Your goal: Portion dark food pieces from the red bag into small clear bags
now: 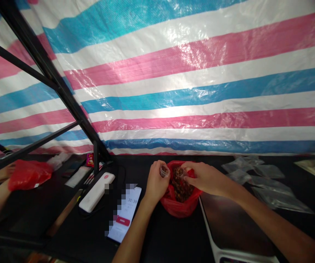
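Note:
A red plastic bag (177, 209) full of small brown pieces (181, 186) stands open on the dark table in front of me. My left hand (156, 182) is closed around a small clear container (164, 170) at the bag's left rim. My right hand (204, 178) reaches over the bag's right side, its fingers pinched on another small clear piece (183, 172) just above the brown pieces.
A phone (126, 213) with a lit screen and a white power bank (97, 191) lie left of the bag. A scale's platform (228, 223) sits at the right. Clear plastic bags (258, 179) lie at the far right. Another person's arms and a red bag (28, 174) are at the left.

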`<state>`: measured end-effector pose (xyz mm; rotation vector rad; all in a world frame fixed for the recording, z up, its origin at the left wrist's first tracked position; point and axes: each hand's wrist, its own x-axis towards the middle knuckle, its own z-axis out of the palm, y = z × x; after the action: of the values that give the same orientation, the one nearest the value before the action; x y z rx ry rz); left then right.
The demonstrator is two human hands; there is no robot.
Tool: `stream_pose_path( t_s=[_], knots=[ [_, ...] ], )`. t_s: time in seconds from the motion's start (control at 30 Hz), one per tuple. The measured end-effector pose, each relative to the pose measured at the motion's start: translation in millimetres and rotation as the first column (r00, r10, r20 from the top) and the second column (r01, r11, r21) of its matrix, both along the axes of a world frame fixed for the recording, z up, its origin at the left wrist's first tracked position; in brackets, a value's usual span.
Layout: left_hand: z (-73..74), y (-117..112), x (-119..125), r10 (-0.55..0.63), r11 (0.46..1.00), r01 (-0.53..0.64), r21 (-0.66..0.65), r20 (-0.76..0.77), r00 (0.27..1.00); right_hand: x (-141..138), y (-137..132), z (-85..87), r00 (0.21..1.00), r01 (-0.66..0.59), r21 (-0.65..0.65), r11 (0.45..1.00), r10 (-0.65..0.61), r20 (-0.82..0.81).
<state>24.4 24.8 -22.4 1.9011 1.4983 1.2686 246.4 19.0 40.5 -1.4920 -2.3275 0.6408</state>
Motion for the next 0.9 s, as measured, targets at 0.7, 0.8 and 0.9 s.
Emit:
stream_pose_path(
  t_s=[0.7, 0.8, 0.9],
  knots=[
    [9.7, -15.0, 19.2, -0.242, 0.956, 0.272, -0.114, 0.223, 0.944, -11.7, -19.1, 22.1, 0.985, -0.157, 0.35, 0.923, 0.172, -0.011],
    [9.0, -14.8, 18.9, -0.238, 0.956, 0.27, -0.119, 0.227, 0.944, -12.1, -18.5, 21.6, 0.984, -0.157, 0.349, 0.924, 0.176, -0.024],
    [9.2, -14.7, 18.6, -0.225, 0.96, 0.255, -0.116, 0.222, 0.949, -11.8, -17.2, 21.2, 0.986, -0.142, 0.37, 0.918, 0.163, -0.026]
  ],
)
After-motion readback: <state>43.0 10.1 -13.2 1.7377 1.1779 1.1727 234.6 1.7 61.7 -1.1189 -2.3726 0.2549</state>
